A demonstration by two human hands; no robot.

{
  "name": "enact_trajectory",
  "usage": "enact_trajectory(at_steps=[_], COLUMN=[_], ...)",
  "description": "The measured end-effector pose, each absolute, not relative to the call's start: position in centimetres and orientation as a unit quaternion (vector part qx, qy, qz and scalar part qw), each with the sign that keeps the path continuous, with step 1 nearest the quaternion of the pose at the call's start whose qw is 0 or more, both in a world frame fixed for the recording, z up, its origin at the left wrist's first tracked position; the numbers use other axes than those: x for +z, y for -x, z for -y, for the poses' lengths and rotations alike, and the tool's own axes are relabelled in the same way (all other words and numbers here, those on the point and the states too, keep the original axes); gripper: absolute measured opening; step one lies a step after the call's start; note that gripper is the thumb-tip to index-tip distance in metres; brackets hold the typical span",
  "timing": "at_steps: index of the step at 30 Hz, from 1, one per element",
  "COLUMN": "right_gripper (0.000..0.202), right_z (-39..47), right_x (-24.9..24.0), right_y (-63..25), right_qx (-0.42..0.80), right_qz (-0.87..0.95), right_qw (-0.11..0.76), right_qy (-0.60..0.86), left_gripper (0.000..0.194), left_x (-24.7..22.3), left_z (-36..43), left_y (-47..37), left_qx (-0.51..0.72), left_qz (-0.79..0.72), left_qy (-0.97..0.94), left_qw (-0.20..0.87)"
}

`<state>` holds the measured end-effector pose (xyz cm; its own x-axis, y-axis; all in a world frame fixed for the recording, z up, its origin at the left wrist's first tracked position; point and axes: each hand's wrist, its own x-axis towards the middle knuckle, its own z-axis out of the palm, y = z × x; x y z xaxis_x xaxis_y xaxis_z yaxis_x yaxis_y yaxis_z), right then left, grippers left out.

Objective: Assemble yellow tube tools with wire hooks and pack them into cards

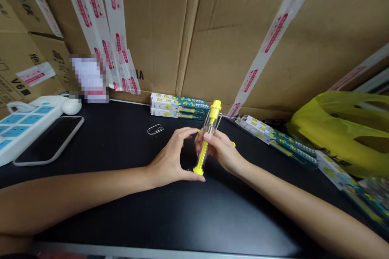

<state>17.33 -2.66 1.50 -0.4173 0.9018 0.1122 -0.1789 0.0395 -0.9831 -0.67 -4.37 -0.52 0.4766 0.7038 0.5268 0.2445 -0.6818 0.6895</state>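
Note:
A clear tubular spring scale (206,145) with yellow end caps is tilted above the black desk, its coiled spring visible inside. My right hand (221,149) grips the tube around its middle, thumb across the front. A bent wire loop (219,119) shows beside its upper yellow cap. My left hand (173,156) forms a wide C left of the tube, with the thumb at the lower yellow cap and the index finger raised near my right fingers. Whether the thumb presses on the cap I cannot tell. Beyond my left hand, bent wire hooks (155,130) lie on the desk.
Printed spring scale boxes (179,107) are stacked against the cardboard wall (243,28). More boxes (278,139) line the right side beside a yellow plastic bag (328,129). At left are a white power strip (27,123) and a phone (50,139) on the black desk (127,218).

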Motion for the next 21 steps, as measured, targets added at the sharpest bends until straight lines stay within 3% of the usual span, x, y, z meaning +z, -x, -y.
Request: enact_trajectory(at_steps=[2, 4, 11, 16, 21], right_gripper=[0.024, 0.026, 0.032, 0.035, 0.041], right_z=[2.8, 2.9, 2.9, 2.4, 2.5], right_x=[0.9, 0.4, 0.2, 1.4, 4.3], right_y=[-17.2, -17.1, -17.1, -17.6, -19.2], right_qx=[0.628, 0.637, 0.638, 0.515, 0.298], right_qz=[0.57, 0.552, 0.528, 0.637, 0.821], right_qw=[0.424, 0.423, 0.441, 0.429, 0.274], right_qy=[0.317, 0.333, 0.347, 0.381, 0.402], left_gripper=[0.108, 0.108, 0.108, 0.08, 0.051], left_x=[-0.5, -0.4, -0.4, -0.5, -0.5], left_z=[4.3, 4.3, 4.6, 4.7, 4.4], left_y=[0.7, 0.7, 0.6, 0.3, 0.1], left_qx=[0.417, 0.409, 0.399, 0.364, 0.358], left_qz=[-0.267, -0.264, -0.273, -0.298, -0.278], left_qy=[-0.834, -0.838, -0.788, -0.716, -0.675], left_qw=[0.243, 0.246, 0.382, 0.516, 0.582])
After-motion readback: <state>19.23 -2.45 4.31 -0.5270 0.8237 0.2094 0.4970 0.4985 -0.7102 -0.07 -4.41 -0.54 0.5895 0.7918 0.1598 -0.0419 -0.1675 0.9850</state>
